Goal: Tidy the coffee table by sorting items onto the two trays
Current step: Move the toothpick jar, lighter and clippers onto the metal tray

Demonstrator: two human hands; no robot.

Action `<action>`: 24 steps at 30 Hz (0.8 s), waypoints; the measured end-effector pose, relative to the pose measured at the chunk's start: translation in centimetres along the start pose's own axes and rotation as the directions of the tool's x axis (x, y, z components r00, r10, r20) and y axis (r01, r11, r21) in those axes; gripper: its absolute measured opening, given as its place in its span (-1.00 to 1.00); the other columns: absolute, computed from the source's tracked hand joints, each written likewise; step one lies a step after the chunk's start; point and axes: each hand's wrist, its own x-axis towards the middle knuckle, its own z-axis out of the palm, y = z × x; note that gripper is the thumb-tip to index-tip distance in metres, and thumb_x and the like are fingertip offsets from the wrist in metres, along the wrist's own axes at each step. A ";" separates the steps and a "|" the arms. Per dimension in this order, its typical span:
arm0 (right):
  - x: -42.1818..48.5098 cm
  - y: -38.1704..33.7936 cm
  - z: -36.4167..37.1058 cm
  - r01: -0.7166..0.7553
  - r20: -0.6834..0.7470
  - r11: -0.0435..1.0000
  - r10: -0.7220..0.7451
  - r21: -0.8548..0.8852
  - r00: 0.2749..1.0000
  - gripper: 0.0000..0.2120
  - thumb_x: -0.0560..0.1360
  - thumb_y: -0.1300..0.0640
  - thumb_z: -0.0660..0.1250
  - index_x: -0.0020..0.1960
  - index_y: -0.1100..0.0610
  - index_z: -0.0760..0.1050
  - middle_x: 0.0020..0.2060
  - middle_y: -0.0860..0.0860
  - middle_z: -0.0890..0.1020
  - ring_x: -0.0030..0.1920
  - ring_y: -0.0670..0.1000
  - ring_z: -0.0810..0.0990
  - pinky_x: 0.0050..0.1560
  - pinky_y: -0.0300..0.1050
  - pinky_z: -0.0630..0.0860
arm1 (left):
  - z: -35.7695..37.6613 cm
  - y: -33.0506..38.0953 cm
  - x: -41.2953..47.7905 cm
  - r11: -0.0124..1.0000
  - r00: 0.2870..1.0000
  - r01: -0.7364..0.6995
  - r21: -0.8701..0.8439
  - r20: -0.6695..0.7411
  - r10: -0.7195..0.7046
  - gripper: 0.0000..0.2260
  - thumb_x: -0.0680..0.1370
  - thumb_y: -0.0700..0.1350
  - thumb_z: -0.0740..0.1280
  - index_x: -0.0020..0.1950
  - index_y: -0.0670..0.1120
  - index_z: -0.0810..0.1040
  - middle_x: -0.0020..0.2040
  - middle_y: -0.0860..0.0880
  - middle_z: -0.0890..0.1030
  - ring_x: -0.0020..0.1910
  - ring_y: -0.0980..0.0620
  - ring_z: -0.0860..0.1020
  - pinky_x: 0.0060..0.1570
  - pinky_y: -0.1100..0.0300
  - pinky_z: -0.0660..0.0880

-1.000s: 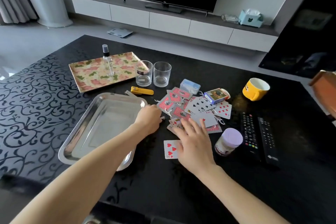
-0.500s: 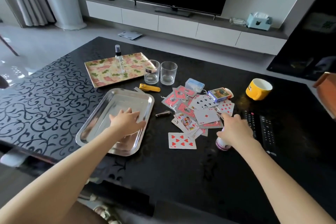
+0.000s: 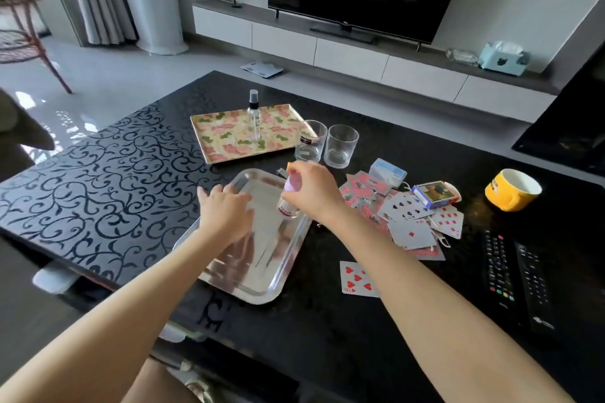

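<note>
My right hand [image 3: 312, 191] grips a small white jar with a lilac lid [image 3: 289, 203] by its top, holding it over the far right part of the steel tray [image 3: 262, 285]. My left hand [image 3: 226, 211] rests flat inside that tray with fingers spread. Behind it lies a floral tray [image 3: 226, 137] with a clear spray bottle [image 3: 254, 114] standing on it. Scattered playing cards [image 3: 409, 222] cover the table to the right, with one heart card [image 3: 357, 278] lying apart near my right forearm.
Two empty glasses [image 3: 311, 140] [image 3: 341, 145] stand beside the floral tray. A card box [image 3: 435, 194], a small blue packet [image 3: 387, 172], a yellow mug [image 3: 512, 189] and two black remotes [image 3: 517, 278] lie to the right. A yellow item peeks out behind my right hand.
My right hand took the lilac-lidded jar from beside the remotes and carried it left over the steel tray. My left hand moved from the card pile into the tray.
</note>
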 end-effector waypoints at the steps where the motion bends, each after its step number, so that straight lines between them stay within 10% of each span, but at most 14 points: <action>1: 1.1 -0.5 0.9 0.006 0.003 1.000 -0.006 0.005 1.000 -0.62 0.44 0.20 0.36 0.24 0.20 0.48 0.12 0.14 0.52 0.14 0.12 0.49 -0.02 -0.20 0.34 | -0.1 -0.8 0.2 0.998 0.998 0.055 0.036 0.006 -0.055 -0.61 0.55 0.10 0.19 0.36 0.08 0.39 0.40 -0.11 0.34 0.36 -0.16 0.30 0.38 -0.25 0.09; 7: 6.4 -2.2 5.2 0.065 0.029 0.997 -0.065 0.030 0.997 -0.56 0.45 0.20 0.36 0.32 0.17 0.46 0.19 0.16 0.50 0.21 0.14 0.45 0.18 -0.14 0.34 | 1.3 -3.6 1.8 0.970 0.996 0.070 -0.231 0.072 -0.055 -0.25 0.41 0.30 0.27 0.47 -0.05 0.20 0.41 -0.18 0.31 0.38 -0.21 0.26 0.31 -0.05 0.30; 11: 9.4 -3.6 7.1 0.106 -0.014 0.994 -0.106 0.028 0.994 -0.49 0.43 0.13 0.42 0.35 0.16 0.42 0.24 0.12 0.51 0.28 0.10 0.41 0.22 -0.15 0.32 | 2.7 -4.1 2.2 0.953 0.998 0.040 -0.299 -0.038 -0.054 -0.05 0.19 0.45 -0.09 0.43 -0.09 0.28 0.26 -0.10 0.47 0.28 -0.15 0.39 0.26 0.02 0.32; 18: 9.6 -2.9 8.5 0.105 -0.089 0.975 -0.089 0.195 0.992 -0.58 0.57 0.08 0.24 0.39 0.19 0.37 0.34 0.10 0.46 0.35 0.05 0.38 0.31 -0.12 0.30 | 1.9 -5.8 1.6 0.963 0.981 0.141 -0.228 -0.100 -0.167 -0.51 0.47 0.19 0.28 0.22 -0.15 0.46 0.10 -0.15 0.49 0.12 -0.18 0.42 0.08 0.05 0.34; 24: 11.2 2.4 7.9 -0.081 0.047 0.980 0.090 -0.182 0.995 -0.66 0.57 0.28 0.18 0.34 0.18 0.37 0.29 0.12 0.47 0.27 0.13 0.44 0.19 -0.05 0.40 | -1.0 -3.8 0.5 0.934 0.968 -0.164 -0.317 -0.235 0.090 -0.77 0.55 -0.06 0.21 -0.08 -0.12 0.62 -0.04 -0.05 0.53 -0.04 -0.06 0.49 -0.10 0.09 0.47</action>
